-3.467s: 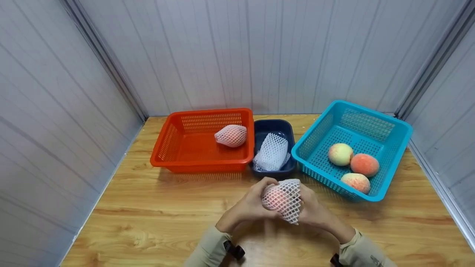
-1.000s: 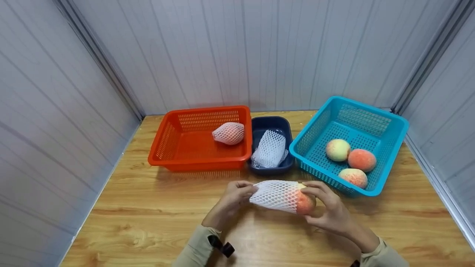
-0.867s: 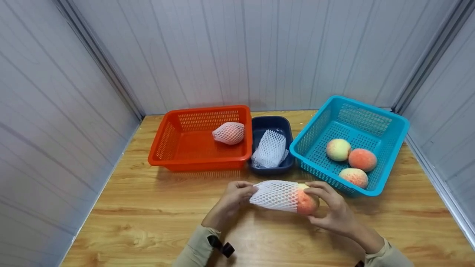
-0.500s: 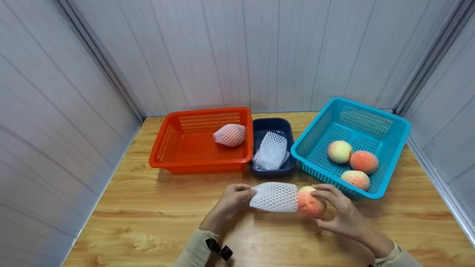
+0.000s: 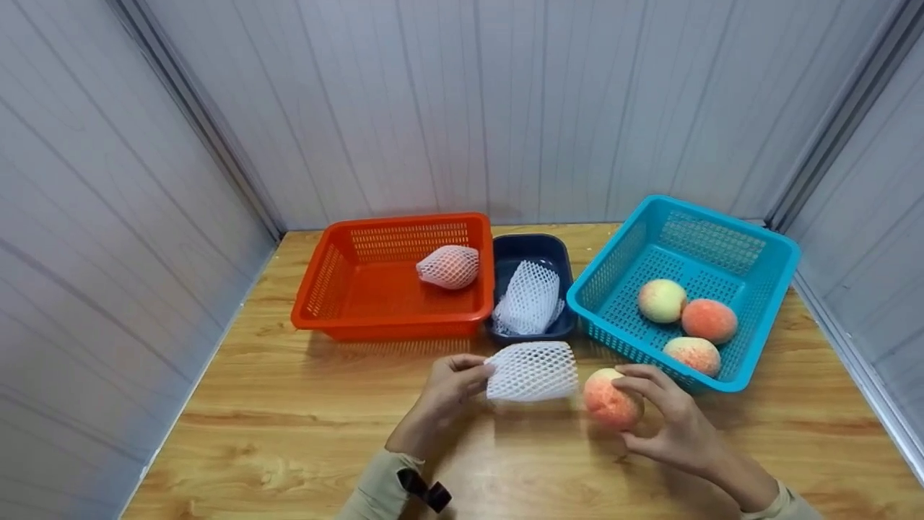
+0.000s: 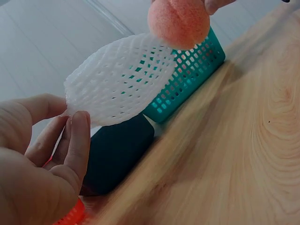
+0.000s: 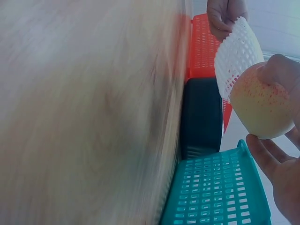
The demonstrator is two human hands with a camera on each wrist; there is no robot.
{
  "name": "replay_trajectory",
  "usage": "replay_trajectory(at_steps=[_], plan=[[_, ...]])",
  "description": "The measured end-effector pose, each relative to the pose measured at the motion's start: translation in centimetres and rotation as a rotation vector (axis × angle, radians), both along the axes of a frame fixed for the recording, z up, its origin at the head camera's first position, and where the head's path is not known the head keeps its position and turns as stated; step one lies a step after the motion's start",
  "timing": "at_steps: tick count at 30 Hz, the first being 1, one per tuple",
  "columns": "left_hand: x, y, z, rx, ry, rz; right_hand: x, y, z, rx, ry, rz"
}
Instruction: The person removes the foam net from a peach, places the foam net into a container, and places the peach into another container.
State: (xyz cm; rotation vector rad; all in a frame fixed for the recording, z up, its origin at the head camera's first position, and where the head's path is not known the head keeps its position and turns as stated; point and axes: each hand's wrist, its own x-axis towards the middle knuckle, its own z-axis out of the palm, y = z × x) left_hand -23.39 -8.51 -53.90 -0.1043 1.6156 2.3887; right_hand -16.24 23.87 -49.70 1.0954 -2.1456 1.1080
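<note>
A white foam net sleeve (image 5: 533, 372) hangs over the table, its left end pinched by the left hand (image 5: 446, 390); the left wrist view shows the fingertips on the net (image 6: 122, 79). The right hand (image 5: 675, 426) grips a pink-and-yellow peach (image 5: 612, 399) between thumb and fingers, just right of the net's free end. In the head view a small gap separates peach and net. The right wrist view shows the peach (image 7: 262, 101) held in the right hand (image 7: 286, 183), with the net (image 7: 239, 56) beyond it.
An orange basket (image 5: 393, 326) at the back left holds a netted peach (image 5: 451, 267). A dark blue tray (image 5: 530, 244) beside it holds white nets (image 5: 530, 297). The blue basket (image 5: 769, 318) on the right contains three bare peaches (image 5: 663, 301). Grey panels stand behind and at both sides.
The peach, earlier inside the net, has come out of its right end and moved right with the right hand. The left hand has shifted from around the peach to the net's left end.
</note>
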Motion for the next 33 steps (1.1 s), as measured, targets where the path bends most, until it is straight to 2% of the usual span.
replay_trajectory(at_steps=[5, 8, 11, 16, 23, 27, 29, 33], plan=[[-0.6, 1.0, 1.4, -0.003, 0.143, 0.098, -1.0, 0.9, -1.6, 0.009, 0.008, -0.023], [-1.0, 1.6, 2.1, -0.040, 0.222, 0.166, -1.3, 1.3, -2.7, 0.026, -0.015, -0.037], [-1.3, 2.0, 2.5, -0.085, 0.272, 0.252, -1.3, 1.3, -3.5, 0.025, -0.037, -0.026], [-1.7, 3.0, 3.1, -0.165, 0.382, 0.412, -1.0, 1.2, -4.0, 0.003, -0.043, -0.003], [-1.5, 4.8, 6.0, -0.256, 0.551, 0.558, -0.9, 1.0, -3.8, -0.014, -0.048, -0.032], [-1.7, 5.9, 6.2, -0.272, 0.580, 0.623, -0.2, 0.2, -2.6, -0.027, -0.037, -0.049], [-1.9, 6.5, 6.0, -0.308, 0.612, 0.647, 0.2, -0.2, -1.7, -0.034, -0.032, -0.052], [-3.3, 7.5, 4.0, -0.444, 0.751, 0.694, -0.1, 0.4, -2.8, -0.021, -0.036, -0.057]])
